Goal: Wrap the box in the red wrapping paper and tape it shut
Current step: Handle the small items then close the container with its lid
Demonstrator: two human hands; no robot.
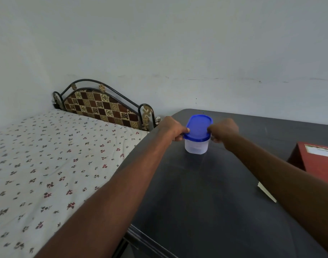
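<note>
A clear plastic box with a blue lid stands on the dark table, toward its far end. My left hand grips the lid's left edge, thumb on top and fingers curled under. My right hand grips the lid's right edge the same way. Both arms reach straight out over the table. Red wrapping paper lies at the table's right side, partly cut off by the frame, with a pale label strip on it.
A bed with a floral sheet runs along the table's left edge, its patterned headboard against the wall. A white strip of paper pokes out under my right forearm. A plain wall stands behind the table.
</note>
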